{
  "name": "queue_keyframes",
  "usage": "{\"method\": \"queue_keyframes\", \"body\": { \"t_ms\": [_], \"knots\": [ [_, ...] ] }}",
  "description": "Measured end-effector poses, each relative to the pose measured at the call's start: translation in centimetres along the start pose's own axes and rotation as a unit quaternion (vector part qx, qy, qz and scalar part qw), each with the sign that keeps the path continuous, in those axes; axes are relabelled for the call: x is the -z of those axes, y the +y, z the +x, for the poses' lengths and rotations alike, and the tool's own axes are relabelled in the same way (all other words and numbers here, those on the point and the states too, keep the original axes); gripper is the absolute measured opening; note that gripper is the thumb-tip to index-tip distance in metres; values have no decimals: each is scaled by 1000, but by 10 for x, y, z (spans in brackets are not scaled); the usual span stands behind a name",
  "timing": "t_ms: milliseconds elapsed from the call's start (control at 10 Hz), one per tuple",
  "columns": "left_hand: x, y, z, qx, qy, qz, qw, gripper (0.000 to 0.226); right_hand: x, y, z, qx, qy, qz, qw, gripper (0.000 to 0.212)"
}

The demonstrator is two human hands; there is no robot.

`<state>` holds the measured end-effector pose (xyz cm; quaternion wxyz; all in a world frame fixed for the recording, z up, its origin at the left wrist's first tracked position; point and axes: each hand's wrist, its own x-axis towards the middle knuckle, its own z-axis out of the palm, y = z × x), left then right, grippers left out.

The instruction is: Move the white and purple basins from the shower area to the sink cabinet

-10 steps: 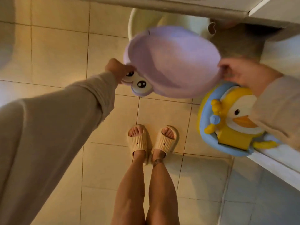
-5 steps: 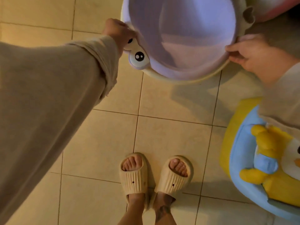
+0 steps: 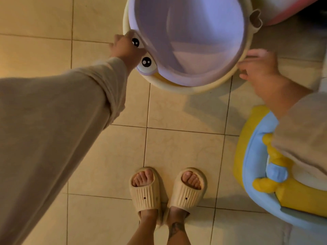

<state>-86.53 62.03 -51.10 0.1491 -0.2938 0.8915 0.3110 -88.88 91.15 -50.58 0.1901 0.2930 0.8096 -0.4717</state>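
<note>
I can read no words, numbers, labels or brand marks anywhere here. The nearest to a sign is the pair of cartoon eyes printed on the purple basin by its left rim, and they carry no lettering.

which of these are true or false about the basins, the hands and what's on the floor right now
1. The purple basin sits nested inside the white basin. True.
2. The left hand is at the cartoon eyes on the rim. True.
3. The right hand is gripping the blue and yellow seat. False: it is at the basins' rim.
4. The person is barefoot. False: both feet wear cream slippers.
5. The purple basin is full of laundry. False: it looks empty.
</note>
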Motion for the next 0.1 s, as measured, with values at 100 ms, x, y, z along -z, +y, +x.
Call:
{"method": "queue_keyframes", "body": {
  "t_ms": [100],
  "knots": [
    [-2,-21,-28,-13,8,-4,1000,54,30,20,-59,107,6,-19,994,39]
  ]
}}
